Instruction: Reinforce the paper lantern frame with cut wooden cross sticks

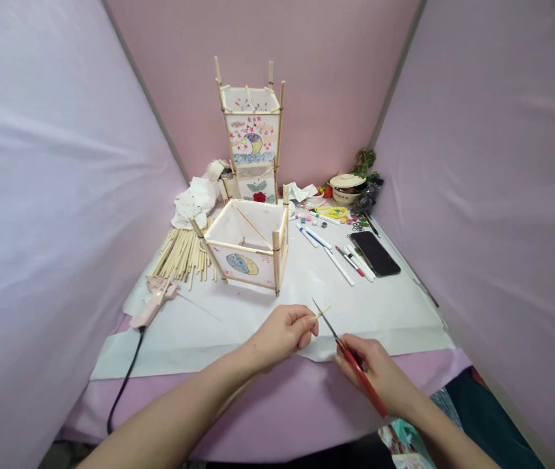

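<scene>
My left hand (pixel 290 331) pinches a short thin wooden stick (pixel 325 310), whose tip sticks out to the right of my fingers. In my right hand (pixel 372 368) is a pair of scissors with red handles (pixel 363 378); its blades point up and left and meet the stick near its end. Beyond my hands stands an open square lantern frame (pixel 242 259) of sticks and white panels, with a blue and yellow drawing on its front. Behind it rises a taller lantern (pixel 253 140) with a moon and red stars, above a panel with a red rose.
A pink glue gun (pixel 153 306) with a black cord lies at the left, below a pile of wooden sticks (pixel 184 254). On the right are several pens (pixel 339 266), a black phone (pixel 375 254) and a lidded bowl (pixel 347 189). Crumpled white paper (pixel 197 200) sits at the back left.
</scene>
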Available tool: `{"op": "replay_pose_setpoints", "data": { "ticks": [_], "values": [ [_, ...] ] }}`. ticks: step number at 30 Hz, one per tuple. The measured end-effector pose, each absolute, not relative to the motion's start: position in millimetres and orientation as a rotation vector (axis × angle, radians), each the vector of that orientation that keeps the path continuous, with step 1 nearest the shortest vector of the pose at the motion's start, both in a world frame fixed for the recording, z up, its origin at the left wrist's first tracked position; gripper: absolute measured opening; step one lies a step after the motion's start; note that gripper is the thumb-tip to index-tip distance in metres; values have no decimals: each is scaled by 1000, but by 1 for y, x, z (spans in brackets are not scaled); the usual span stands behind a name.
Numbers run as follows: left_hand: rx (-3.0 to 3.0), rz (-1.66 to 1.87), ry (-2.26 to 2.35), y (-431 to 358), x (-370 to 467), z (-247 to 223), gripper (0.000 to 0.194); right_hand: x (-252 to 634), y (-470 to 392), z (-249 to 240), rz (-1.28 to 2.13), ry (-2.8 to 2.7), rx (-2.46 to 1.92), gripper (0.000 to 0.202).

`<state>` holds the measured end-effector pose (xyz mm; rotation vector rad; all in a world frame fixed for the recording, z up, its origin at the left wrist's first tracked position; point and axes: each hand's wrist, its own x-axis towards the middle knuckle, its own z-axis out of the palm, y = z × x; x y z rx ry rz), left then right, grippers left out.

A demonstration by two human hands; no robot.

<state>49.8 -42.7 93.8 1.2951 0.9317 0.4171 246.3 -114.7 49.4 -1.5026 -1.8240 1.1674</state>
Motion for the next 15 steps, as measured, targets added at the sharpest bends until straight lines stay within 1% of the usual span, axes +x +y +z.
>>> {"op": "replay_pose_setpoints", "data": {
  "ticks": [3, 6, 8, 12, 15],
  "values": [
    [730, 330, 595, -47, 52, 100, 24, 256, -115, 53, 1124, -1885, -1395, 25],
    [406, 302, 308, -59, 58, 97, 16, 263, -112, 52, 1064, -1945, -1255, 24],
    [261, 326, 200, -66, 62, 92, 15, 267, -108, 49, 1054, -1976, -1201, 24],
    [162, 435, 236, -61, 59, 80, 18, 278, -98, 47, 1087, -2000, -1317, 23],
    [250, 560, 378, -44, 46, 76, 17, 290, -89, 46, 993, -2064, -1497, 27]
  ]
}}
